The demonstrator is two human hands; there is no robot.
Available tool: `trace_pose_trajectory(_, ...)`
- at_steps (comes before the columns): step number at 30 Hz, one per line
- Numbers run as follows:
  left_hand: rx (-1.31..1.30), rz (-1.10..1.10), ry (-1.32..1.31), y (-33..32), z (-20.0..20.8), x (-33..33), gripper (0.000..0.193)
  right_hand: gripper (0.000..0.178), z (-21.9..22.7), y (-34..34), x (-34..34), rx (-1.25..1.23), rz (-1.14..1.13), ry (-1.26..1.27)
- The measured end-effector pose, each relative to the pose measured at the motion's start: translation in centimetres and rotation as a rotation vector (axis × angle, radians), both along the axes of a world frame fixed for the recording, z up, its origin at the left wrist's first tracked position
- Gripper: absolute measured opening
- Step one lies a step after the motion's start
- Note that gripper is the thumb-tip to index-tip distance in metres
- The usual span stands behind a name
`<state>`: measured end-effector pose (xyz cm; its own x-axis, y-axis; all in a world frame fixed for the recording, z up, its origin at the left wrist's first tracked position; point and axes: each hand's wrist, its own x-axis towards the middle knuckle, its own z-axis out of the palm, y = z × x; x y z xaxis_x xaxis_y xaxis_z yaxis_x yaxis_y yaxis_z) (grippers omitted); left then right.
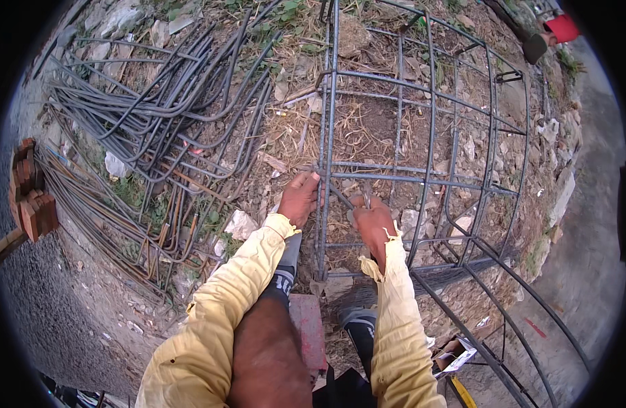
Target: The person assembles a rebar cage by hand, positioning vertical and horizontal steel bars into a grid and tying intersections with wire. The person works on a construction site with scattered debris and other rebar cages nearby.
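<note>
A cage of steel reinforcing bars (427, 102) stands on the ground before me, its long bars crossed by bent stirrups. My left hand (300, 200) is closed around the left upright bars (322, 224), with its fingertips at a crossing of bars. Just to the right, my right hand (374, 223) grips a slim dark metal tool (341, 196), which slants up toward that same crossing. The tool's exact kind is hard to make out, since the fingers cover part of it. Any tie wire at the joint is too small to see.
Bent rebar pieces (156, 115) lie heaped at the left, near stacked reddish bricks (35, 204). Long bars (510, 326) run out at the lower right past an open box (454, 355). A pale rock (241, 224) sits by my left foot. Another person's foot (536, 47) shows at top right.
</note>
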<state>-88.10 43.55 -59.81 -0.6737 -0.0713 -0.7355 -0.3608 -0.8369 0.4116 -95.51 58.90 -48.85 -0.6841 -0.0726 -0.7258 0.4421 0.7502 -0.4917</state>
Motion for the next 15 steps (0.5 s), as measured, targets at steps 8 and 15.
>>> trace_pose_trajectory(8, 0.014, -0.06, -0.025, 0.2, 2.1, 0.0, 0.026, 0.028, -0.3, 0.0, -2.0, 0.089, 0.236, -0.101)
trace_pose_trajectory(15, -0.059, -0.065, -0.064, 0.4, 0.7, -0.3, 0.029, 0.031, -1.3, -1.1, -3.0, 0.121, 0.453, 0.073)
